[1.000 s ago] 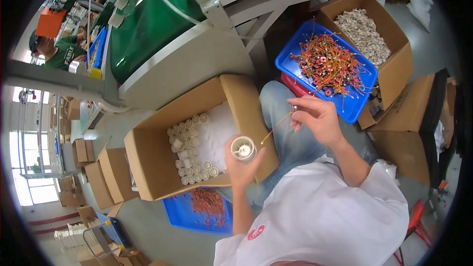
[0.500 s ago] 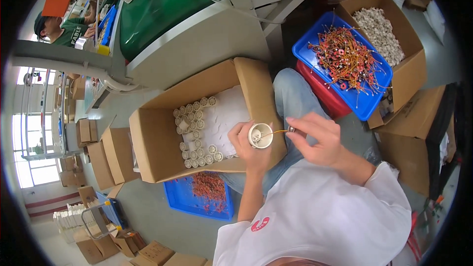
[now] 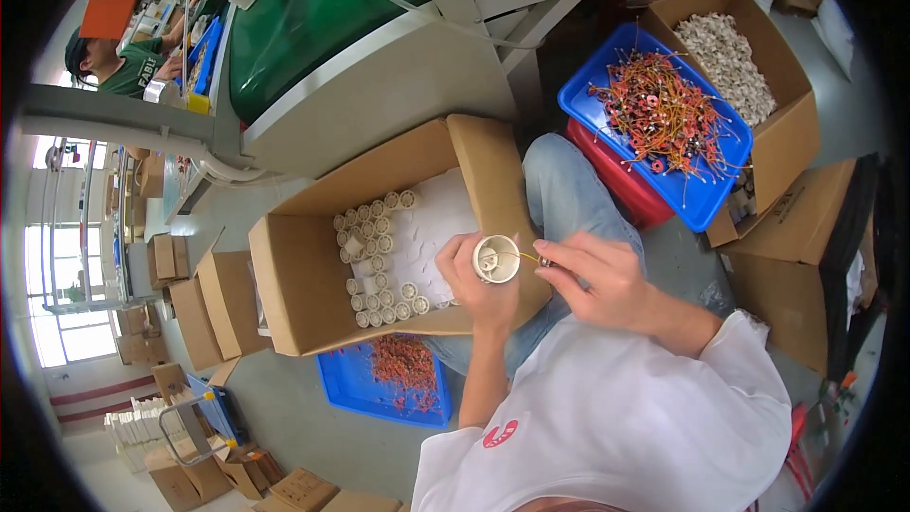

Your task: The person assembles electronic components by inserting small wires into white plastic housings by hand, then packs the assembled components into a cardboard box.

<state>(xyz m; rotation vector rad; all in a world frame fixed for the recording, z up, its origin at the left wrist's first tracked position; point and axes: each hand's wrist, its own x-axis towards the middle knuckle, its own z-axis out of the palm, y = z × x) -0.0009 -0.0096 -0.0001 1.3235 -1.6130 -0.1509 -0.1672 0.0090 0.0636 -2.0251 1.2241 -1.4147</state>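
My left hand (image 3: 471, 275) grips a round white plastic cup (image 3: 497, 259), its open mouth turned up so that the inner walls show. A thin yellow wire (image 3: 527, 256) runs from inside the cup to a small dark metallic piece (image 3: 544, 263) pinched between the thumb and fingers of my right hand (image 3: 599, 282). The exact form of that piece is partly hidden by my fingertips. Beneath my left hand stands a cardboard box (image 3: 284, 270), where several similar white cups (image 3: 365, 223) stand in rows on a pale sheet.
At the upper right a blue tray (image 3: 697, 213) holds a tangle of red and yellow wired parts, beside a carton (image 3: 791, 152) of small white pieces. Another blue tray (image 3: 346, 398) lies on the floor. A green conveyor (image 3: 313, 28) and a co-worker (image 3: 118, 66) are at the upper left.
My right hand has moved left, bringing the metallic piece closer to the cup. The yellow wire, straighter before, now bows. My left hand keeps its hold with hardly any shift.
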